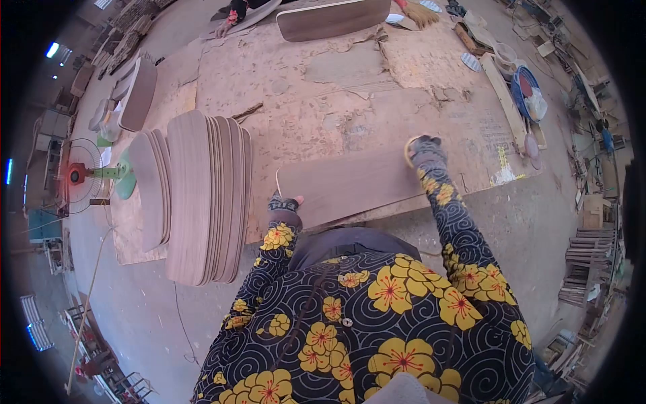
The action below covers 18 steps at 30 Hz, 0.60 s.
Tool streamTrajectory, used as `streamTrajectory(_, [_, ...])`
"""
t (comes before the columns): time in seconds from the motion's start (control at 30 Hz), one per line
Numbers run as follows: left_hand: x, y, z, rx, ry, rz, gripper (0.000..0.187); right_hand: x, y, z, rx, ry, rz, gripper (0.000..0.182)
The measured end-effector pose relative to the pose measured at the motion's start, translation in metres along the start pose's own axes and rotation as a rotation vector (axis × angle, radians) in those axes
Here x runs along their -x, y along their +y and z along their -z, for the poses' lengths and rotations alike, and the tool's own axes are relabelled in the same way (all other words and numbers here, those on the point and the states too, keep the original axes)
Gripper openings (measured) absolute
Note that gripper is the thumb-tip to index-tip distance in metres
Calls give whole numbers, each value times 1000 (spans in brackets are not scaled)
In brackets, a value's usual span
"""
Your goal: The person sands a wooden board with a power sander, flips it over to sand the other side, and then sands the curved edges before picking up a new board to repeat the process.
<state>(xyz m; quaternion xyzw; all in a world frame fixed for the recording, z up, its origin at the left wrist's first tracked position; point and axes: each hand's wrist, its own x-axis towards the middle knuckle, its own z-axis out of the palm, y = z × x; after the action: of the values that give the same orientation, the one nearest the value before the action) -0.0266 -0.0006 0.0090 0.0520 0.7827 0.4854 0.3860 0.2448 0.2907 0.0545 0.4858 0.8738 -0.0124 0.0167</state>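
A brown wooden board (350, 185) with rounded corners lies along the near edge of the worktable. My left hand (285, 207), in a dark patterned glove, grips the board's near left corner with the thumb on top. At the board's right end is my right hand (428, 151), gloved too. Its fingers are curled round a pale yellow curved sheet (408, 153), largely hidden by the palm. Left of the board, a thick stack of similar boards (202, 195) stands close to my left forearm.
The worktable (323, 121) has a worn, patched surface. A smaller board stack (151, 188) and a red-and-green fan (87, 174) are at left. Another board (333, 20) stands at the far side, near another person's hand (223, 28). A blue basket (528, 94) sits at right.
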Motion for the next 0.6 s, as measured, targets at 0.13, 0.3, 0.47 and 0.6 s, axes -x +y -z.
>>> streamTrajectory(0.13, [0,-5,13,-912,-73,-549,48,-13,13,-41,-5,50,47,40])
streamTrajectory(0.3, [26,35,-7,-244,343,-776,37,-17,-46,-115,-61,-166,227,44])
streamTrajectory(0.47, [32,76,37,-268,308,-932,27,15,-89,-63,-270,-236,119,60])
streamTrajectory(0.6, [125,153,51,100,485,-1411,24,17,-90,-74,-200,-197,192,58])
